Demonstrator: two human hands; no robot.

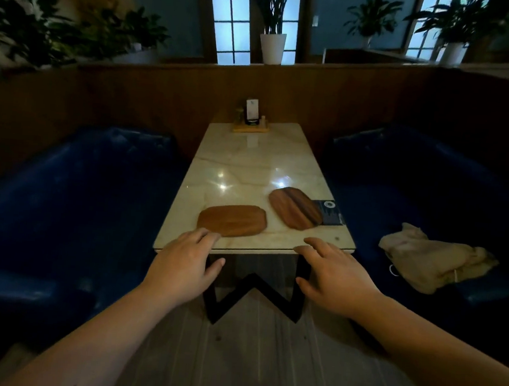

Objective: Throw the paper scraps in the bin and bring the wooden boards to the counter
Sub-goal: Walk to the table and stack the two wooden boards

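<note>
Two flat wooden boards with rounded corners lie on a pale marble-look table (249, 162), both near the end closest to the viewer. The nearer board (232, 220) sits left of centre, lying crosswise, its front edge just beside the table's near edge. The second board (295, 208), darker and streaked, lies to its right at an angle, apart from the first, with its far right corner overlapping a dark printed card (331, 212) at the table's right edge. The person's left hand (185, 263) reaches forward palm down, fingers spread and empty, fingertips at the front edge of the nearer board; whether they touch it is unclear. The right hand (333, 275) is likewise open, palm down and empty, fingertips over the table's near edge, well short of the second board. At the far end of the table stands a small wooden tray (250, 128) holding a card stand. Dark blue padded benches flank the table; on the right bench (415, 190) lies a crumpled cream cloth bag (434, 258). Behind a wooden partition stand potted plants and windows.
</note>
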